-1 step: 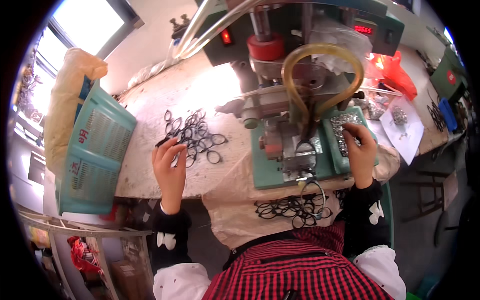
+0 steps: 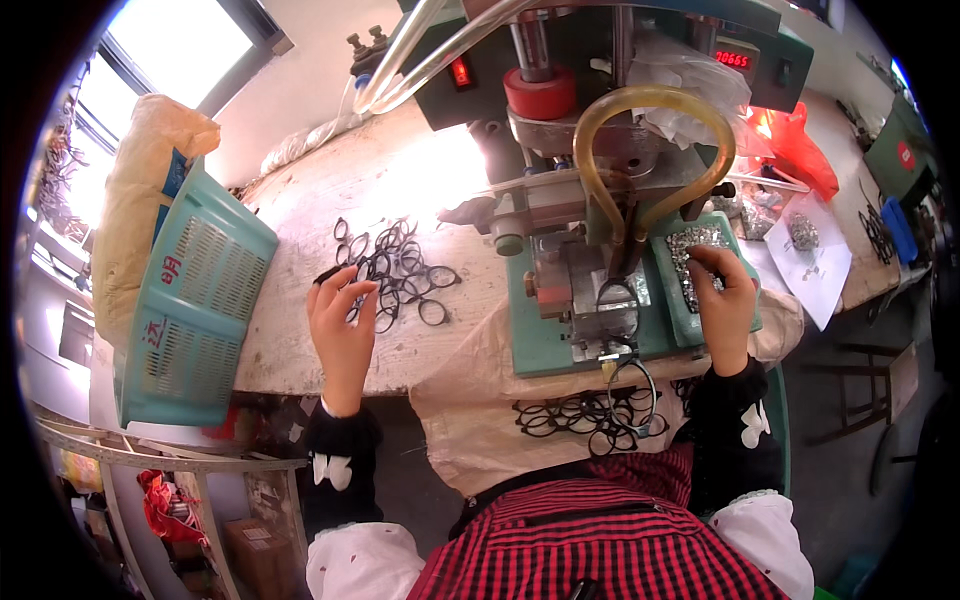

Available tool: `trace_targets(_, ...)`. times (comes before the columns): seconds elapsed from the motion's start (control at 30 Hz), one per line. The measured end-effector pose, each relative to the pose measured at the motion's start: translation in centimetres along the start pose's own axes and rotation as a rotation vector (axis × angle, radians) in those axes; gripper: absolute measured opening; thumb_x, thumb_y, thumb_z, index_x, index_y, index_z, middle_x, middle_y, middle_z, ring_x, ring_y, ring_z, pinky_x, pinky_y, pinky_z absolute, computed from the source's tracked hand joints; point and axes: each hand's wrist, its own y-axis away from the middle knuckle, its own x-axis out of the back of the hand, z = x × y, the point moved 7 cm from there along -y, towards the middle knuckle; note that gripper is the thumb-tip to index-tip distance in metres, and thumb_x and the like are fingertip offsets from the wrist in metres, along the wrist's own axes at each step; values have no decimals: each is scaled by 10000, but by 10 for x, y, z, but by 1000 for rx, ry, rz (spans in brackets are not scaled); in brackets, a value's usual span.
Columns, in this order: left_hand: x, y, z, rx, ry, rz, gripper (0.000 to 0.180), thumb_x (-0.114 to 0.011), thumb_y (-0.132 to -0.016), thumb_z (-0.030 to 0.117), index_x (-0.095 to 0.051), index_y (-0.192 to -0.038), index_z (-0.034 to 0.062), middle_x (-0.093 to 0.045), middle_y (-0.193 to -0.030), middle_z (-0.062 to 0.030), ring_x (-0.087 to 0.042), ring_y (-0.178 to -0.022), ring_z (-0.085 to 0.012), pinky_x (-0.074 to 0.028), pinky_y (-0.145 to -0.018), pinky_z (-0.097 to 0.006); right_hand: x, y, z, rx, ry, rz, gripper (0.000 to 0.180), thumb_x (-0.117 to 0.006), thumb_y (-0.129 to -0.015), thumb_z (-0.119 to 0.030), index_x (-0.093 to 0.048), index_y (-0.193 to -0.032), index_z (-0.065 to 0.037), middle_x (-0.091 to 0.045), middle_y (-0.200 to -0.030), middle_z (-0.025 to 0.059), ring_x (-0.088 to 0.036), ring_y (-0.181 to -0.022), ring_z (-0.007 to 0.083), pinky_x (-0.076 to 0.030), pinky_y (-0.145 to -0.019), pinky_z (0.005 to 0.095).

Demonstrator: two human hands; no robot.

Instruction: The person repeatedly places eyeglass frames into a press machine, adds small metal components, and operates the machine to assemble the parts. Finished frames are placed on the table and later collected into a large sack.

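Observation:
My left hand (image 2: 342, 322) is raised beside a loose pile of black rings (image 2: 392, 270) on the bench. Its fingers are curled, with a black ring (image 2: 328, 274) seen nearly edge-on at the fingertips. My right hand (image 2: 726, 308) reaches over a green tray (image 2: 686, 328) of small shiny metal pieces (image 2: 696, 238). Thumb and fingers are drawn together there; what they pinch is too small to make out. Between my hands stands a green press machine (image 2: 545, 345). One ring (image 2: 655, 395) hangs at the front of its metal fixture (image 2: 600, 325).
More black rings (image 2: 560, 415) lie on a beige cloth (image 2: 450, 440) across my lap. A turquoise basket (image 2: 200, 330) stands on the left with a beige sack (image 2: 125, 240). A curved yellow tube (image 2: 728, 150) arches over the fixture. White paper (image 2: 815, 265) and a red bag (image 2: 805, 150) lie to the right.
The whole view has shifted slightly to the right. The black ring at my left fingertips has turned a little; my right hand stays at the tray.

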Motion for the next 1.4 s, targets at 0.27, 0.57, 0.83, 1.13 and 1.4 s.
trace_targets(0.27, -91, 28, -38, -53, -239, -98, 120, -758, -750, 80, -710, -858, 98, -639, -882, -65, -595, -872, -306, -479, -822, -425, 30, 25, 19, -70, 79, 99, 111, -715, -891, -8, -726, -1000, 13, -725, -903, 68, -664, -860, 151, -500, -816, 276)
trace_targets(0.57, -130, 56, -149, 647, -107, -139, 327, -793, -832, 344, -701, -827, 31, -686, -743, -107, -639, -653, -267, -497, -643, -400, 10, 15, -80, 56, -76, -116, 142, -727, -786, 45, -758, -912, -13, -728, -911, 107, -696, -869, 255, -530, -799, 333)
trace_targets(0.83, -95, 37, -7, 674, 1084, 72, 56, -628, -991, 80, -597, -1019, 42, -679, -925, -65, -633, -718, -110, -505, -617, -244, -44, 9, -66, -35, -410, -63, 297, -726, -815, 27, -668, -1104, 1, -697, -941, 56, -676, -904, 150, -522, -822, 288)
trace_targets(1.13, 27, -33, 156, -223, 1177, 239, 238, -448, -1056, 188, -577, -1238, 102, -610, -1084, -171, -569, -975, -242, -482, -926, -394, -58, 12, -89, -276, -811, -152, 483, -703, -851, 45, -538, -1305, 39, -704, -1036, 74, -663, -981, 134, -513, -888, 283)
trace_targets(1.4, -29, -1, 227, -681, 707, -107, 284, -776, -748, 13, -745, -1007, 124, -753, -1112, -77, -675, -859, -312, -591, -856, -462, -11, -9, -58, 214, 99, -129, 197, -713, -811, -71, -729, -1005, -41, -703, -1101, 163, -642, -1143, 359, -496, -1004, 454)
